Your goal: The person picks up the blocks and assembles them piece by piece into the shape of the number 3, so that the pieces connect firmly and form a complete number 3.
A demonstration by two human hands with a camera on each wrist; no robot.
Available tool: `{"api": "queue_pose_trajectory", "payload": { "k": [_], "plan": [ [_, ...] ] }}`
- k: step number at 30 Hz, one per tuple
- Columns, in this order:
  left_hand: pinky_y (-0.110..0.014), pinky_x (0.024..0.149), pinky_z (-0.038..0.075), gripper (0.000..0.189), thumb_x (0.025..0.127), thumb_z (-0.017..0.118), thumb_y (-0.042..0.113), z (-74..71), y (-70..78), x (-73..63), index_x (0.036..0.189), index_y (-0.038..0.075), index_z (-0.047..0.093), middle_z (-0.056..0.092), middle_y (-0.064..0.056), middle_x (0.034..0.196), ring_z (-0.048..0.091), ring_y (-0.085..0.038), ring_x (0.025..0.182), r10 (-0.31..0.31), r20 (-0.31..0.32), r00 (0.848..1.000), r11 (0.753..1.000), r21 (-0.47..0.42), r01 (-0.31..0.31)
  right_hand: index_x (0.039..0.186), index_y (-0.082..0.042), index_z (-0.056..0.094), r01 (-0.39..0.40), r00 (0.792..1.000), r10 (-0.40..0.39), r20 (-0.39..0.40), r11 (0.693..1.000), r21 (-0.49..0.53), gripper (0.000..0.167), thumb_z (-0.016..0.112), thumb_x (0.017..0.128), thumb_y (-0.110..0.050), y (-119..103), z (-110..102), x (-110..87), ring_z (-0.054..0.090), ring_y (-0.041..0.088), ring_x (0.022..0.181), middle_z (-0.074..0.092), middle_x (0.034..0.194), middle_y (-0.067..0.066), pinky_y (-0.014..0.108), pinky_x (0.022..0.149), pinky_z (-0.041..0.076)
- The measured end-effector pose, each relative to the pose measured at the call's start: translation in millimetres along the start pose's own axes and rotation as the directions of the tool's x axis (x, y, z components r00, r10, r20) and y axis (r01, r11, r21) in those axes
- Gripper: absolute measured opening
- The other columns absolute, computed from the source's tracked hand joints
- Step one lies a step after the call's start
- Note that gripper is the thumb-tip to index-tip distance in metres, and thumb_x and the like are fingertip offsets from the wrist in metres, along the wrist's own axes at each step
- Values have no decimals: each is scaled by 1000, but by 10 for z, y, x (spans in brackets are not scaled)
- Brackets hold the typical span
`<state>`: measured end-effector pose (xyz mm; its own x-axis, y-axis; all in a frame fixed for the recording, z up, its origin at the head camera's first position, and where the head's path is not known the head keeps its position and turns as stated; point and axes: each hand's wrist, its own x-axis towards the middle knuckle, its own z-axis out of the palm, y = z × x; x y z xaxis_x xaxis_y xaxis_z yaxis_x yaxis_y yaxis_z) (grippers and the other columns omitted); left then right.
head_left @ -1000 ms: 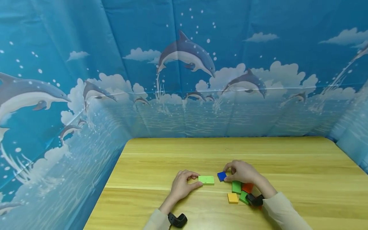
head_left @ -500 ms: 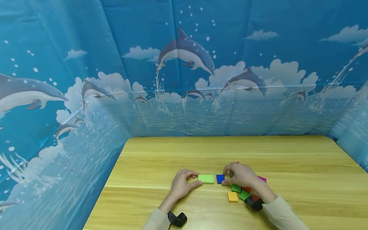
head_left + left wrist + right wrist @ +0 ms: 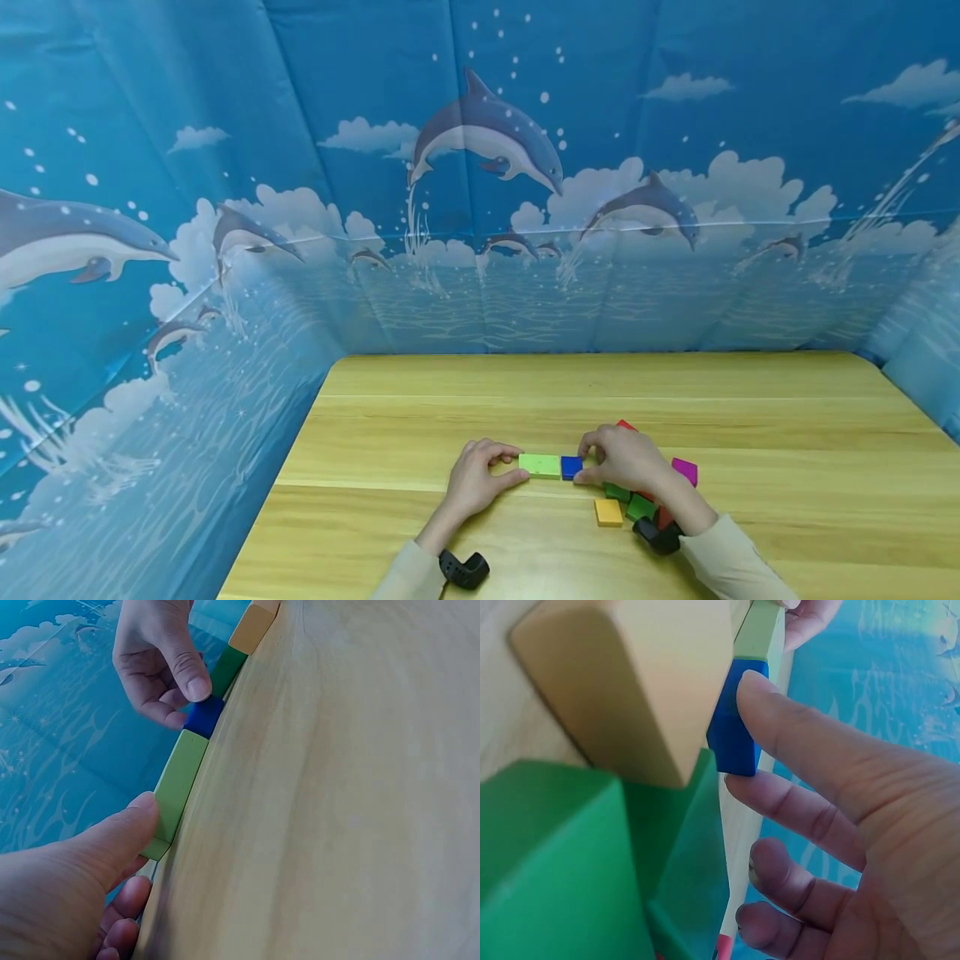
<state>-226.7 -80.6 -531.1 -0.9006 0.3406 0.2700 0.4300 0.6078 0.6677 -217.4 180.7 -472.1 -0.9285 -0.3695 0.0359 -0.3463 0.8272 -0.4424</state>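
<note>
Now the right grip's [image 3: 627, 460] pinched blue block [image 3: 571, 468] has met the left grip's [image 3: 476, 479] pinched lime block [image 3: 540, 466].

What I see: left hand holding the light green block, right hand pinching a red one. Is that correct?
Red is wrong: the right hand pinches a blue block, as the right wrist view shows. The left hand holds the light green block.

Head view facing forward-down, close wrist views sharing blue block [image 3: 204, 718]
</note>
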Motion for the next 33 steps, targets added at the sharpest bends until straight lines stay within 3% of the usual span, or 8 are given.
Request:
{"api": "queue_pose_trajectory", "payload": {
  "k": [33],
  "plan": [
    [-24, 71, 37, 35, 78, 75, 46, 10, -3, 0, 103, 23, 73, 59, 15, 86, 44, -5, 79, -9, -8, 1000, 1000, -4, 9, 85, -20, 68, -25, 1000, 25, -16, 1000, -1, 30, 85, 67, -37, -19, 49, 18, 43, 11, 58, 46, 65, -9, 30, 52, 36]
  ]
}}
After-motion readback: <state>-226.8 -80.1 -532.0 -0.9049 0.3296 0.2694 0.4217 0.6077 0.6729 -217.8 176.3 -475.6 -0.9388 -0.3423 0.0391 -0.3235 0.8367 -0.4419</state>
